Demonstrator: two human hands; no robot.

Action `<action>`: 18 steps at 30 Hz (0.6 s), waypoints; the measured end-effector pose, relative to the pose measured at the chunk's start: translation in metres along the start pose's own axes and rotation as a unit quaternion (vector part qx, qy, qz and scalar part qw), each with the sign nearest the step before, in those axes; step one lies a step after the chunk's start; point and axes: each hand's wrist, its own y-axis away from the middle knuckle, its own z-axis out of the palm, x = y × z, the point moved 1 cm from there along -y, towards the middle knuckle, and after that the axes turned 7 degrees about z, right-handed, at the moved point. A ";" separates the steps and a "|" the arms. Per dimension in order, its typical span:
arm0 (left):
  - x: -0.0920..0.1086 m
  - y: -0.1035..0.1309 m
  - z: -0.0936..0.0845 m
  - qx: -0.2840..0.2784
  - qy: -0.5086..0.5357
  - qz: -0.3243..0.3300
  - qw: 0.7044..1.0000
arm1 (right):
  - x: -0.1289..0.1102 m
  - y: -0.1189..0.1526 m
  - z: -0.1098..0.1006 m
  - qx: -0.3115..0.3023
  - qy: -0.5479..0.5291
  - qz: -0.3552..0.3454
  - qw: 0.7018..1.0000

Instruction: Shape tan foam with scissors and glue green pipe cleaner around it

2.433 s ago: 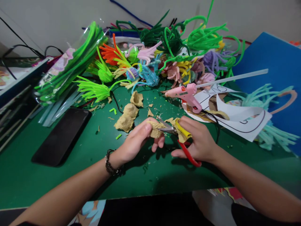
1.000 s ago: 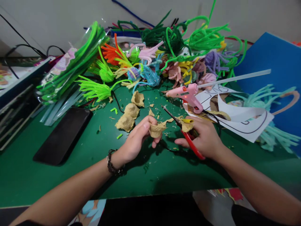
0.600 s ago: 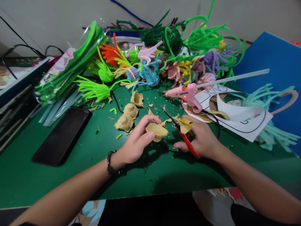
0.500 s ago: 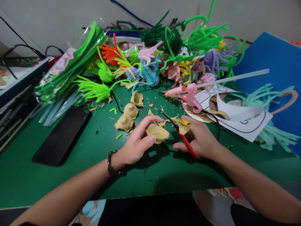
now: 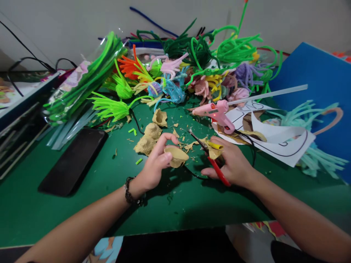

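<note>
My left hand (image 5: 156,160) holds a small tan cup (image 5: 177,157) between thumb and fingers, its hollow side facing up. In my right hand (image 5: 233,160) are red-handled scissors (image 5: 218,171), their dark blades pointing up and left. A yellow tube-like piece (image 5: 215,145) lies by the fingers of that hand, over a tan scrap. Lumpy tan pieces (image 5: 148,138) rest beyond my left hand, with another hollow tan piece (image 5: 159,118) behind them. Small tan scraps (image 5: 190,145) are scattered between my hands.
A pink glue gun (image 5: 219,114) with a clear stick lies beyond my right hand, beside cut white paper (image 5: 293,144). A black phone (image 5: 74,160) is at left. Colourful fuzzy stems (image 5: 175,87) and a bagged green bundle (image 5: 85,80) fill the back of the green table (image 5: 164,212).
My left hand has moved slightly left with the cup, which is now tilted and farther from the scissors. My right hand has barely moved and still holds the scissors.
</note>
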 end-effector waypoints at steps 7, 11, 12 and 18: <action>0.001 -0.004 0.001 0.055 0.062 -0.046 0.995 | 0.002 0.003 0.003 -0.040 0.047 0.046 0.997; 0.002 -0.008 0.000 0.104 0.058 -0.040 0.992 | 0.006 0.003 0.004 -0.004 0.100 0.048 0.994; 0.002 -0.010 -0.001 0.131 0.057 -0.045 0.989 | 0.006 0.002 0.004 0.011 0.115 0.047 0.992; 0.003 -0.016 -0.005 0.212 0.030 -0.064 0.975 | 0.005 -0.001 -0.001 0.041 0.158 0.047 0.985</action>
